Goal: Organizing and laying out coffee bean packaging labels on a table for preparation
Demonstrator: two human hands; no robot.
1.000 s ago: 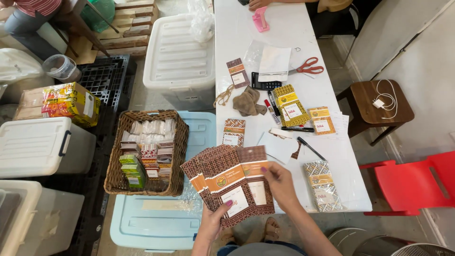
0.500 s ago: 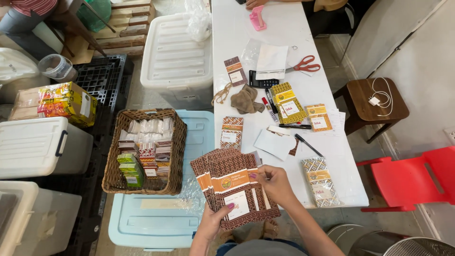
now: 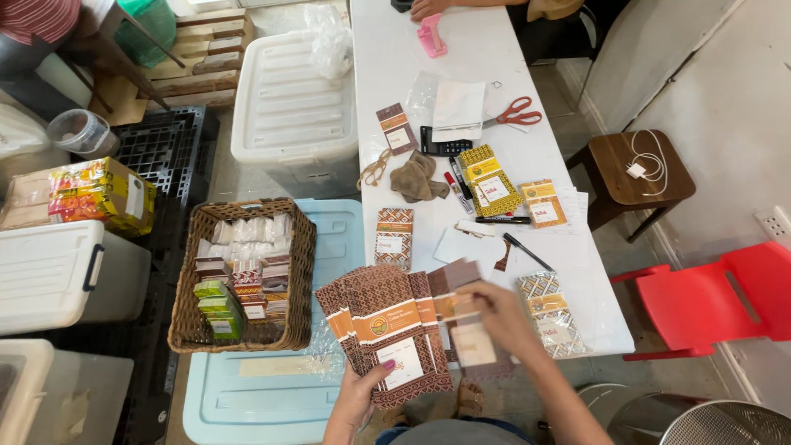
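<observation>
Nearest, the left hand (image 3: 356, 400) is gripping a fan of brown patterned packets (image 3: 387, 325) from below, thumb pressed on the front one; the right hand (image 3: 503, 317), blurred, is pinching one packet at the fan's right side w/ fingers closed on it; the fan is hanging just off the near edge of the white table (image 3: 461, 74), above a light-blue bin lid (image 3: 247, 395); to the left a wicker basket (image 3: 198, 330) is holding more packets; farther on the table are lying a single brown packet (image 3: 394, 237), yellow packets (image 3: 489, 180), a black pen (image 3: 527, 251), red scissors (image 3: 516, 113).
</observation>
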